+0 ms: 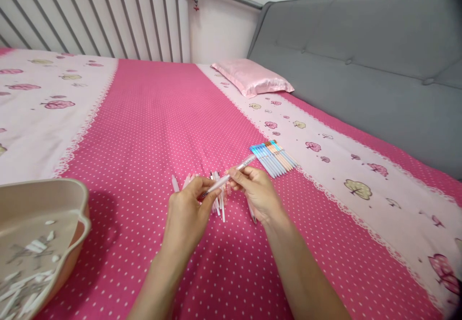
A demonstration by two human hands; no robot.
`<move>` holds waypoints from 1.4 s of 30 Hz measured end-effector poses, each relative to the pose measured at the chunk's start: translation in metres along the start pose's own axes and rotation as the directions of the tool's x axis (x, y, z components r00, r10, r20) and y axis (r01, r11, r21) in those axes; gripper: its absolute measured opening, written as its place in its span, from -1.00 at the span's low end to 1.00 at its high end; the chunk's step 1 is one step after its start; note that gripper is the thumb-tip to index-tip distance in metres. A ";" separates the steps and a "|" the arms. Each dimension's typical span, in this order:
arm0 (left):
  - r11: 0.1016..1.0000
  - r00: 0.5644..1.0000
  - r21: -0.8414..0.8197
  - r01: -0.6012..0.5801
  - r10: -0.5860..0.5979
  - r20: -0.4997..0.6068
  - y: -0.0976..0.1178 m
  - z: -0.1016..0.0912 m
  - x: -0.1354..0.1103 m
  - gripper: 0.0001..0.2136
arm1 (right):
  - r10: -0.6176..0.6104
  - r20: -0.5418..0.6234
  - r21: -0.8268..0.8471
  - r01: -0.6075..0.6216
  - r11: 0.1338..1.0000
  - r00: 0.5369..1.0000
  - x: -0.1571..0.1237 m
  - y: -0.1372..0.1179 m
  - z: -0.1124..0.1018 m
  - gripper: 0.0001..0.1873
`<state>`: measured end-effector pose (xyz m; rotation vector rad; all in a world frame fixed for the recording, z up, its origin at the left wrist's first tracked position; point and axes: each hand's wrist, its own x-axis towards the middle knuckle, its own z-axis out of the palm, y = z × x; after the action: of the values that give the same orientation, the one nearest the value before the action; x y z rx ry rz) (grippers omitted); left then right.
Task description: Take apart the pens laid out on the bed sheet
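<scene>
Over a bed with a pink dotted bedspread, 2 bare hands slightly apart, both closed on the same pale pen. In the left hand, pinched between thumb and fingers, the dark-tipped lower end. In the right hand, between thumb and fingers, the barrel farther up, with the upper end slanting away to the right. Just below and behind the pen, on the bedspread, a loose heap of pink and white pen parts. Under the right hand, partly hidden, another slim piece with a dark tip. Beyond the right hand, side by side in a neat row, pens in pale blue and peach. At lower left, a beige tray with scattered white and grey bits inside. Farther back, a shiny pink pillow near a grey padded headboard; at upper left, a white radiator.
</scene>
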<state>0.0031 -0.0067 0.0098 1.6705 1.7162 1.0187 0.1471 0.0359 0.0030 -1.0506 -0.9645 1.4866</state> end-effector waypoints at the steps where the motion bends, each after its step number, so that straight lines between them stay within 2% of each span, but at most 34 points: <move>1: 1.000 1.000 -0.017 0.008 -0.008 0.012 0.000 0.000 0.000 -0.82 | -0.004 0.002 -0.004 0.004 1.000 1.000 0.000 0.000 0.000 -0.74; 9: 0.972 0.990 -0.222 0.081 -0.052 0.134 -0.002 0.000 -0.001 -0.77 | -0.019 0.027 -0.026 0.020 0.999 0.999 0.002 0.001 -0.001 -0.73; 12: 0.900 0.959 -0.378 0.219 -0.127 0.253 0.000 -0.002 0.001 -0.68 | -0.041 0.063 0.004 0.041 0.999 0.997 0.002 -0.001 -0.003 -0.76; 15: 0.785 0.914 -0.520 0.335 -0.137 0.382 0.000 -0.004 0.003 -0.63 | -0.072 0.117 0.030 0.069 0.997 0.990 0.000 -0.003 -0.005 -0.80; 18: 0.711 0.893 -0.587 0.388 -0.132 0.431 -0.001 -0.008 0.003 -0.61 | -0.073 0.167 0.037 0.068 0.997 0.983 -0.001 -0.005 -0.006 -0.80; 20: 0.702 0.889 -0.588 0.402 -0.146 0.434 -0.002 -0.009 0.003 -0.58 | -0.074 0.179 0.044 0.067 0.997 0.981 -0.003 -0.006 -0.006 -0.77; 24: 0.764 0.909 -0.542 0.349 -0.136 0.394 -0.003 -0.010 0.002 -0.53 | -0.097 0.174 0.082 0.084 0.993 0.980 -0.004 -0.007 -0.005 -0.74; 27: 0.810 0.941 -0.517 0.277 -0.119 0.318 -0.003 -0.008 0.003 -0.57 | -0.100 0.161 0.112 0.083 0.990 0.982 -0.004 -0.007 -0.004 -0.74; 30: 0.866 0.981 -0.477 0.153 -0.075 0.178 -0.002 -0.007 0.003 -0.60 | -0.097 0.136 0.124 0.080 0.989 0.986 -0.004 -0.007 -0.003 -0.74; 32: 0.924 0.998 -0.379 0.053 -0.032 0.060 -0.003 -0.007 0.004 -0.58 | -0.103 0.117 0.132 0.087 0.987 0.988 -0.004 -0.008 -0.002 -0.74; 36: 0.986 0.985 -0.125 -0.107 0.088 -0.146 -0.007 -0.006 0.005 -0.81 | -0.098 0.081 0.153 0.085 0.985 0.992 -0.004 -0.008 -0.001 -0.74; 38: 0.989 0.980 -0.087 -0.120 0.103 -0.170 -0.007 -0.007 0.005 -0.84 | -0.097 0.071 0.163 0.085 0.983 0.993 -0.004 -0.008 0.000 -0.73; 42: 0.997 0.997 -0.043 -0.062 0.060 -0.055 -0.004 -0.011 0.004 -0.70 | -0.095 0.060 0.173 0.084 0.981 0.994 -0.005 -0.009 0.000 -0.73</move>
<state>-0.0086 -0.0041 0.0130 1.6912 1.6730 1.1314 0.1499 0.0325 0.0123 -0.8282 -0.9023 1.5096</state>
